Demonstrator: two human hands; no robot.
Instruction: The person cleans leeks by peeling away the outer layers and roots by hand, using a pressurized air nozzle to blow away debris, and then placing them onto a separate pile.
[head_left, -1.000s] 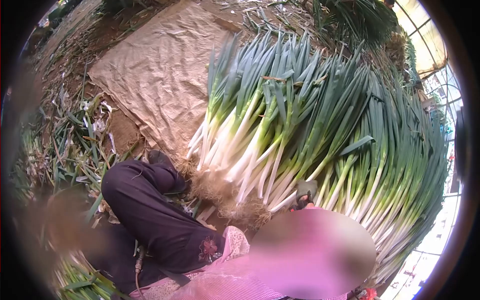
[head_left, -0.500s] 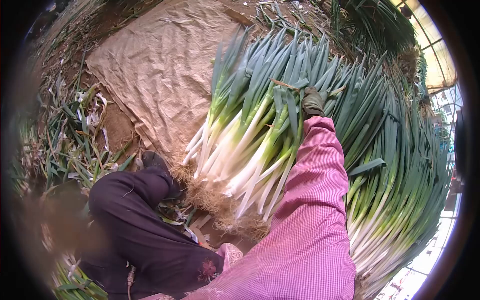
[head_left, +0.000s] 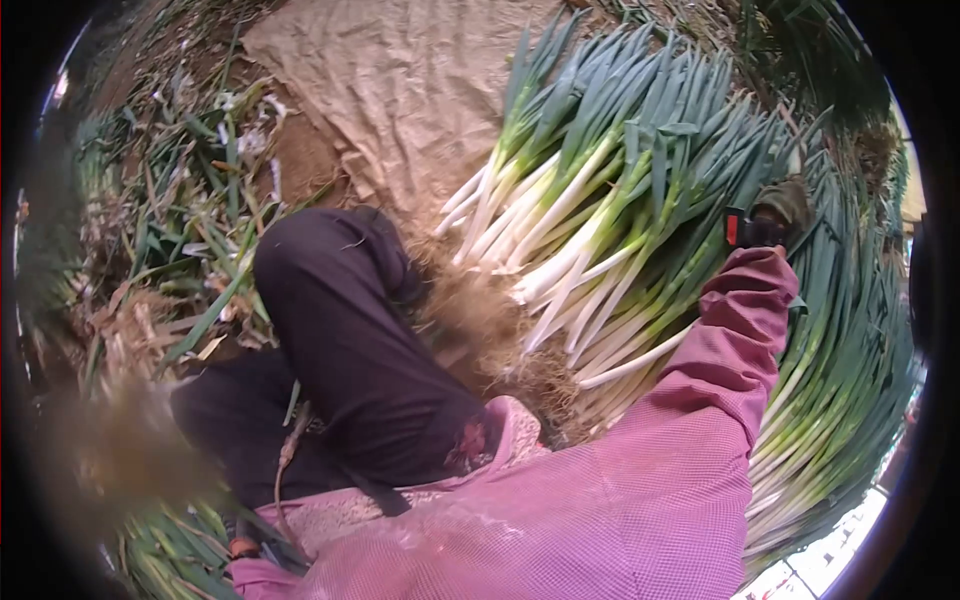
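The right hand (head_left: 783,205), in a dark green glove, is on the green tops of the long onions (head_left: 590,205) at the upper right. I cannot tell if its fingers are spread or pinching. A black and red band (head_left: 748,229) is on its wrist. The onions lie side by side from the top middle down to the lower right, next to a brown sheet (head_left: 390,85). The left hand (head_left: 243,547), low on the left, is near green leaves (head_left: 170,550); its fingers are too dark to tell.
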